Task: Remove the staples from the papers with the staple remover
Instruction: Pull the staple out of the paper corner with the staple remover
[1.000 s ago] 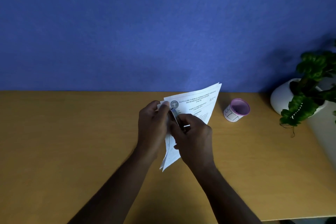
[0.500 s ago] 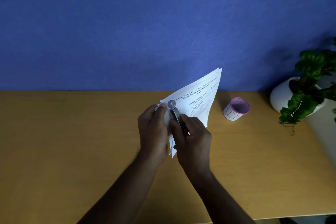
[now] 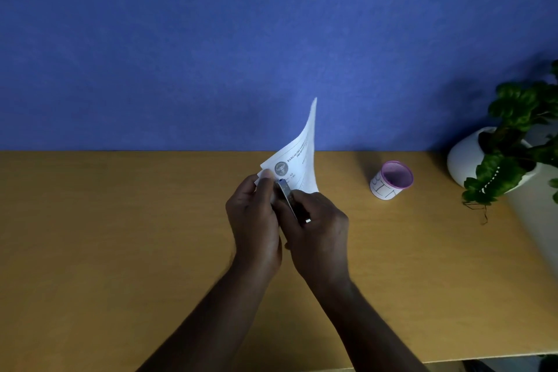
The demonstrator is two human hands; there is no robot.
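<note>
Head view: left hand [image 3: 255, 220] pinches corner of papers [image 3: 302, 160] — sheets raised above bench [image 3: 120, 251], mid-scene, far tip pointing up. Right hand [image 3: 318, 235] grip clenched on staple remover [image 3: 287, 195], tip at pinched corner. Pink-rimmed cup [image 3: 391, 180] right, potted plant [image 3: 513, 154] far right.

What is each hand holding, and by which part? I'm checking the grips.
Left hand pinches the white printed papers at their stapled corner. Right hand holds the slim metal staple remover by its rear end.
</note>
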